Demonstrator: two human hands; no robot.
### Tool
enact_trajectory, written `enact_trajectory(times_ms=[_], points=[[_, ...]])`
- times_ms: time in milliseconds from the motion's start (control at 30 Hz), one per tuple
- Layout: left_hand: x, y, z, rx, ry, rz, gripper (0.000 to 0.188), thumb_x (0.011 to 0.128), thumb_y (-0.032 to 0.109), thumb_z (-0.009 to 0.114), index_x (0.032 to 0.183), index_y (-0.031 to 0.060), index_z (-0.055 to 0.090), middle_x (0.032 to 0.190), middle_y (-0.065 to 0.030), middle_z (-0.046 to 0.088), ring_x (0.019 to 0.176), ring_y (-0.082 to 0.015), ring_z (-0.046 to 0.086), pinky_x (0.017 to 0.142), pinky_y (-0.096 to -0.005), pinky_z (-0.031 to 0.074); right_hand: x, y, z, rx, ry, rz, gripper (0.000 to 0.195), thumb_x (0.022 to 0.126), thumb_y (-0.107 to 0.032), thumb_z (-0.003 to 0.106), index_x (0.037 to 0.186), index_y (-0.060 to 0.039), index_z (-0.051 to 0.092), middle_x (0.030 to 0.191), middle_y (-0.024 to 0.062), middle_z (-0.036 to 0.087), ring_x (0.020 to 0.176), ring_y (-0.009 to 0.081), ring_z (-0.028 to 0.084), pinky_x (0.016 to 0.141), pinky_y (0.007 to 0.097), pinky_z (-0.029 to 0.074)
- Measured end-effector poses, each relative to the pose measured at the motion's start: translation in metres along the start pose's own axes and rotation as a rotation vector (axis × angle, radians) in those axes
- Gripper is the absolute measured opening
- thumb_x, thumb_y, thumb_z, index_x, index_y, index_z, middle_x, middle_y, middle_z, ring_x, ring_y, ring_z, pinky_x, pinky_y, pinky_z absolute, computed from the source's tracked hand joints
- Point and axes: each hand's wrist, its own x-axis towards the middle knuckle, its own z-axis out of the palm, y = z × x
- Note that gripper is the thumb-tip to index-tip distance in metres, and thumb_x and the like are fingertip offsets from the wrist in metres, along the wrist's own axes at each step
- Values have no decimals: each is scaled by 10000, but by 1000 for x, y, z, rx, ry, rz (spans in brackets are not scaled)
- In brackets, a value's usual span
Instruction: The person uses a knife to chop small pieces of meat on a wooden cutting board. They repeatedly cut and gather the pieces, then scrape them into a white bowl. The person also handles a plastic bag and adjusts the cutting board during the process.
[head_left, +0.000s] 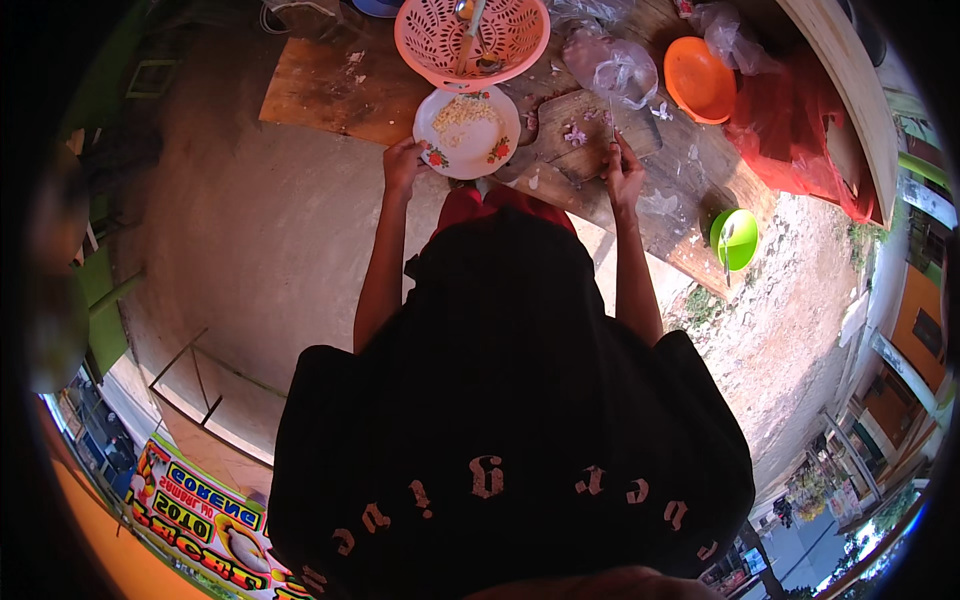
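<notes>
My left hand (405, 163) grips the left rim of a white plate (474, 159) with red flowers and a scalloped edge. Finely chopped pale pieces, probably garlic (463, 118), lie on its far half. In my right hand (624, 171) is a knife (612, 120), its blade pointing away from me over a wooden cutting board (566, 154). Small purplish chopped pieces, likely shallot (575, 135), sit on the board. The plate is just left of the board, close to the wooden table's near edge.
Beyond the plate stands a pink plastic colander (424, 49) holding spoons. Clear plastic bags (619, 71), an orange bowl (699, 79) and red plastic sheeting (787, 127) lie to the right. On the table's right corner is a green bowl (739, 236) with a spoon. Scraps litter the wooden table (330, 94).
</notes>
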Motion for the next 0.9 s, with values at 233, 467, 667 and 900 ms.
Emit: enact_trajectory(times_ms=[233, 467, 667, 900], points=[[21, 10, -37, 54, 49, 39, 285, 925, 189, 695, 1108, -29, 668, 1007, -131, 723, 873, -239, 724, 796, -385, 605, -4, 2, 30, -157, 86, -116, 379, 1002, -289, 634, 1344, -127, 655, 710, -25, 577, 619, 56, 514, 564, 239, 463], [-16, 20, -27, 530, 568, 387, 334, 901, 243, 747, 1064, -42, 689, 1015, -130, 728, 868, -200, 710, 788, -332, 555, -12, 4, 18, -110, -68, -43, 354, 998, -267, 632, 1329, -144, 666, 771, 5, 644, 647, 64, 533, 622, 261, 482], [-73, 49, 69, 398, 438, 692, 254, 903, 170, 743, 1085, -4, 712, 957, -78, 723, 798, -147, 663, 716, -285, 522, -18, -19, 6, -298, -218, -38, 342, 951, -359, 630, 1273, -262, 689, 1014, 233, 706, 984, 409, 673, 870, 473, 543], [-50, 26, 180, 758, -99, 717, 306, 833, 222, 784, 1066, 30, 733, 981, -124, 714, 862, -248, 702, 783, -351, 544, -7, -18, 0, -424, -276, -83, 333, 988, -318, 612, 1283, -181, 683, 999, 237, 716, 982, 385, 702, 837, 400, 546]])
